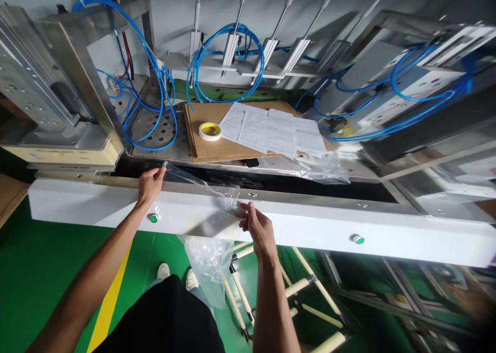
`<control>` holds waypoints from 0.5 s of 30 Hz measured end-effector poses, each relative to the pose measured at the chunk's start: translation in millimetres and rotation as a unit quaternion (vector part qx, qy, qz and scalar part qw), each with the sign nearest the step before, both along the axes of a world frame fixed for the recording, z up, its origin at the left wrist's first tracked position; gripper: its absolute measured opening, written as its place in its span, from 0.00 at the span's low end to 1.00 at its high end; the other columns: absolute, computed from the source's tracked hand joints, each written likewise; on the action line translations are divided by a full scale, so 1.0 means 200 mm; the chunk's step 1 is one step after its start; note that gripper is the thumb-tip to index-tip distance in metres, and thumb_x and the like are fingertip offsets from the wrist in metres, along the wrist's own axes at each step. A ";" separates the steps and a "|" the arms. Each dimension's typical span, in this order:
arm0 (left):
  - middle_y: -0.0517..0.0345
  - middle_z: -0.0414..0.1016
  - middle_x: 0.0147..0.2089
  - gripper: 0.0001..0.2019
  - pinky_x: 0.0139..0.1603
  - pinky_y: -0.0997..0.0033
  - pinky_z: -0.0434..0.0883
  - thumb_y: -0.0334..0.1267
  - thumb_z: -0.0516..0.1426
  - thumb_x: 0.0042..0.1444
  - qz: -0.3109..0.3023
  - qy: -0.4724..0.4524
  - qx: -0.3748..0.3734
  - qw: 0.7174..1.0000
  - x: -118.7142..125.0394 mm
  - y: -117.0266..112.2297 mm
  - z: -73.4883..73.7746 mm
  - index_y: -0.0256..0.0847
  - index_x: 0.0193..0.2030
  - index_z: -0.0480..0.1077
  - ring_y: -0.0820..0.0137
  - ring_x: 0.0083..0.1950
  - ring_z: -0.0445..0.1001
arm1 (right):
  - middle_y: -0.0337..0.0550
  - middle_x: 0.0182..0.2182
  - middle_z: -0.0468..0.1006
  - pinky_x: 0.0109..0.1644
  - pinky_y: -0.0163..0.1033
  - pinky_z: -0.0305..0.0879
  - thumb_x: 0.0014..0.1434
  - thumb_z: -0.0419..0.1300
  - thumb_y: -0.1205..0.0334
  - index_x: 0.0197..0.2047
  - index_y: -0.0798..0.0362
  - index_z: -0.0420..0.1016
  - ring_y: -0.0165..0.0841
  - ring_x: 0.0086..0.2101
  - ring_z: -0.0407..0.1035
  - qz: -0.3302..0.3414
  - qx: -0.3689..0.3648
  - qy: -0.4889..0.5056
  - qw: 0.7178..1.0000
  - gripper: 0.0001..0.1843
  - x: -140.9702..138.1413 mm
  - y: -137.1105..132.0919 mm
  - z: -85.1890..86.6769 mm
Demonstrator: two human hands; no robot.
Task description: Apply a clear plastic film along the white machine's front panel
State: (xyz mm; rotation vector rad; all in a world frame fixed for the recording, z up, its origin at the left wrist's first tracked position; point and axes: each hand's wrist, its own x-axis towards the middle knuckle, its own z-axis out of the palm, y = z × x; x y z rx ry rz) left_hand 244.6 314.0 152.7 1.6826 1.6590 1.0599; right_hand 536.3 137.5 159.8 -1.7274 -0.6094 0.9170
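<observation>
A clear plastic bag [207,260] is stretched between my two hands and hangs down in front of the white machine edge. My left hand [151,186] pinches one upper corner between thumb and fingers, over the dark slot. With thumb and fingers, my right hand [258,225] grips the other end of its top edge, lower and closer to me. Just beyond the hands, a roll of tape [210,131] and several printed paper sheets [271,129] lie on flat brown cardboard [201,150]. More crumpled clear plastic [329,171] rests right of the papers.
Coiled blue air hoses [197,68] and upright cylinders [231,48] stand behind the cardboard. Metal machine frames rise at both sides. Green buttons [358,239] sit on the white front panel [310,227]. Below is a cream pipe frame [298,288] on the green floor.
</observation>
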 end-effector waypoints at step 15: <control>0.60 0.67 0.22 0.22 0.33 0.70 0.59 0.53 0.55 0.63 0.033 0.026 -0.021 0.999 -0.03 0.02 -0.01 0.42 0.23 0.71 0.69 0.28 0.65 | 0.37 0.17 0.68 0.25 0.39 0.54 0.54 0.57 0.18 0.46 0.59 0.83 0.31 0.19 0.58 -0.068 0.003 -0.051 0.996 0.48 0.03 0.08 0.01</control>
